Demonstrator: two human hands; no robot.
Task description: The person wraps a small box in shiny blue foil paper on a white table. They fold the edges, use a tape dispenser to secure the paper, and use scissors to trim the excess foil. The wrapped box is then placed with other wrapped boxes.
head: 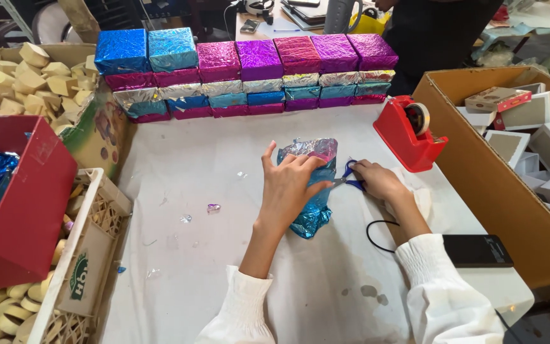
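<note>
My left hand [291,185] presses flat, fingers spread, on the crinkled blue-and-pink foil sheet [313,191] at the middle of the white-covered bench [211,165]. My right hand [377,181] grips the blue-handled scissors [349,178], whose blades touch the foil's right edge, near the red tape dispenser [408,134].

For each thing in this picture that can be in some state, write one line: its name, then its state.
Left hand: flat, pressing on the foil sheet.
Right hand: gripping the scissors.
Foil sheet: crumpled, lying on the table.
Scissors: at the sheet's edge; blades hidden.
Wrapped boxes: stacked in rows.
Tape dispenser: upright, loaded.
Cardboard box: open.
</note>
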